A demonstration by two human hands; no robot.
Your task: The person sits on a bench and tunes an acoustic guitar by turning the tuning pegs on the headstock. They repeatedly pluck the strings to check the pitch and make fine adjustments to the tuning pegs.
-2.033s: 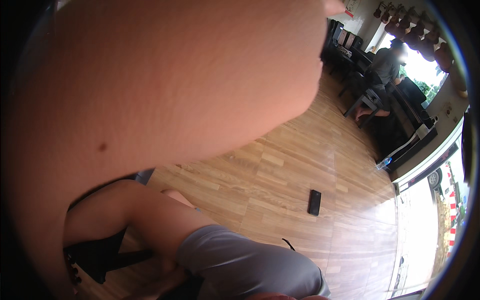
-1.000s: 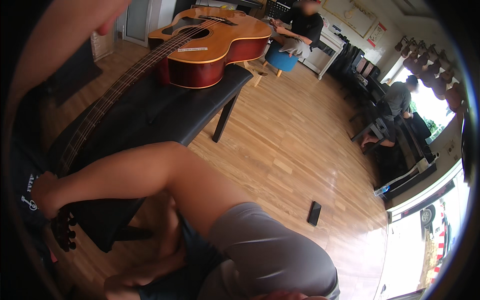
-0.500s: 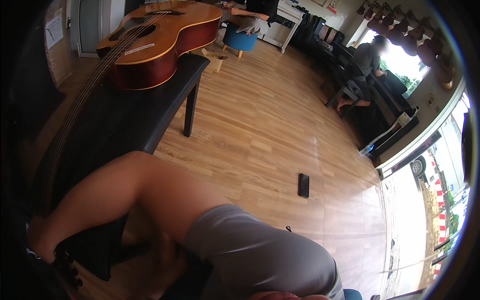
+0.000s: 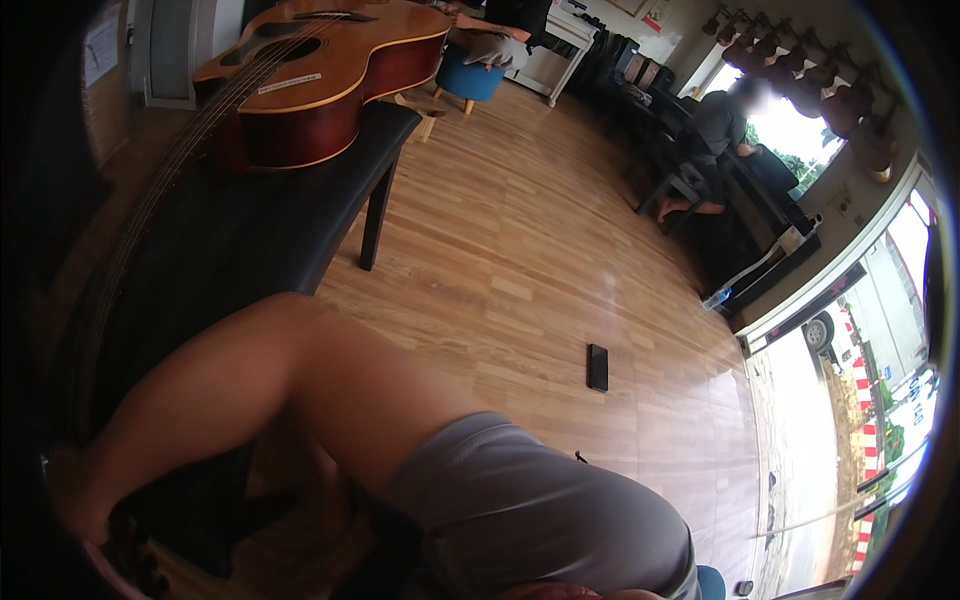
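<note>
Neither my left hand nor my right hand shows clearly. An acoustic guitar (image 4: 350, 75), amber-topped with dark red sides, lies face up on a black padded bench (image 4: 260, 235) at the left. Its neck curves down toward the lower left, where the tuning pegs are dim. My bare bent leg (image 4: 350, 380), in grey shorts (image 4: 540, 500), crosses in front of the bench, the foot at the shadowed left edge near the guitar's headstock. A black phone (image 4: 597, 367) lies on the wooden floor to the right of my leg.
A person (image 4: 510, 28) sits on a blue stool (image 4: 468, 80) beside a white piano (image 4: 550, 60). Another person (image 4: 710, 125) sits at a dark keyboard at the right, below hanging small guitars (image 4: 800, 70). A bottle (image 4: 717, 298) stands near a bright glass doorway (image 4: 800, 430).
My raised arm, which filled the upper left two seconds ago, has left the view, uncovering the guitar and bench. The camera's view has shifted, so the room sits higher than one second ago.
</note>
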